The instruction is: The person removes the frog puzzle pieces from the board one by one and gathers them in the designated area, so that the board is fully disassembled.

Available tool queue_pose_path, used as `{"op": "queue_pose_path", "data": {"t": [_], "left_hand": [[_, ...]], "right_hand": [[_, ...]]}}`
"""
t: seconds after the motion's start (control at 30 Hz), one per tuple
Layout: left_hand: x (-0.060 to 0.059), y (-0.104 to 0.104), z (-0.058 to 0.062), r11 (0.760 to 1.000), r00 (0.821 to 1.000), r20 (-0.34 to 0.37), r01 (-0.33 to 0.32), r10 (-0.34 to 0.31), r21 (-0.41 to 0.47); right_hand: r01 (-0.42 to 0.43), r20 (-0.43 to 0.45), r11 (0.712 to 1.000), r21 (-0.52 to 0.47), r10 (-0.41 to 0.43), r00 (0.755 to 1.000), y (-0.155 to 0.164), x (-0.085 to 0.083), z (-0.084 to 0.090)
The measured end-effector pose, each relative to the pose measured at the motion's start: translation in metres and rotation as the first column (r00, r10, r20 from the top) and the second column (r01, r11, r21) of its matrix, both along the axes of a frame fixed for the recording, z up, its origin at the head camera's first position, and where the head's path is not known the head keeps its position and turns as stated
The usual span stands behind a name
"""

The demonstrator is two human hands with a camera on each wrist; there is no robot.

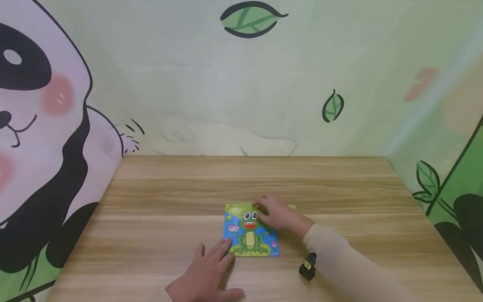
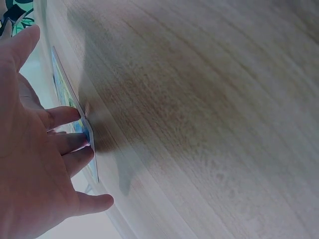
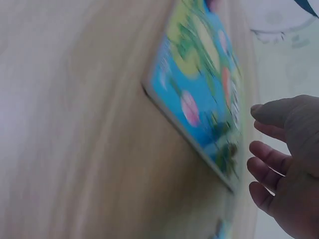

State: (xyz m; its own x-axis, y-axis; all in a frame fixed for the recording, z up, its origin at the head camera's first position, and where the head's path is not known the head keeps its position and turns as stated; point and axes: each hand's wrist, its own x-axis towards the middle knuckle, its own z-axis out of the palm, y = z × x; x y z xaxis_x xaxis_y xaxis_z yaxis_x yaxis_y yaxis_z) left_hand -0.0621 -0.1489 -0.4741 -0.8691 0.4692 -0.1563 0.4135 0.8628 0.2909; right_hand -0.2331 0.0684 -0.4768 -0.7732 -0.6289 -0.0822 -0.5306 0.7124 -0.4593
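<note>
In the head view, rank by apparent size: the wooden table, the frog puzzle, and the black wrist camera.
Largest to smallest:
1. wooden table
2. frog puzzle
3. black wrist camera, though it sits nearer the lens.

The person's right arm wears a long cream-beige sleeve, soft and plain, ending snugly at the wrist. A small black camera unit with a yellow mark on its face hangs under that wrist. The right hand and the left hand are bare, with no rings or gloves. No sleeve shows on the left wrist.
</note>
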Motion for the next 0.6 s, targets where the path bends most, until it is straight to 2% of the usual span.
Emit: {"op": "queue_pose_path", "data": {"t": [0.13, 0.27, 0.6], "left_hand": [[0.0, 0.0, 0.0, 1.0, 1.0, -0.011, 0.006, -0.006, -0.01], [-0.001, 0.0, -0.001, 1.0, 0.999, -0.04, 0.011, -0.012, -0.018], [0.0, 0.001, -0.001, 1.0, 1.0, -0.022, 0.006, -0.006, -0.005]], "right_hand": [[-0.04, -0.052, 0.997, 0.069, 0.044, 0.998, -0.016, 0.008, -0.004], [-0.043, -0.082, 0.993, 0.113, 0.053, 0.995, -0.025, 0.009, -0.005], [-0.008, 0.018, 0.99, 0.139, 0.006, 1.0, -0.039, 0.006, 0.0]]}}
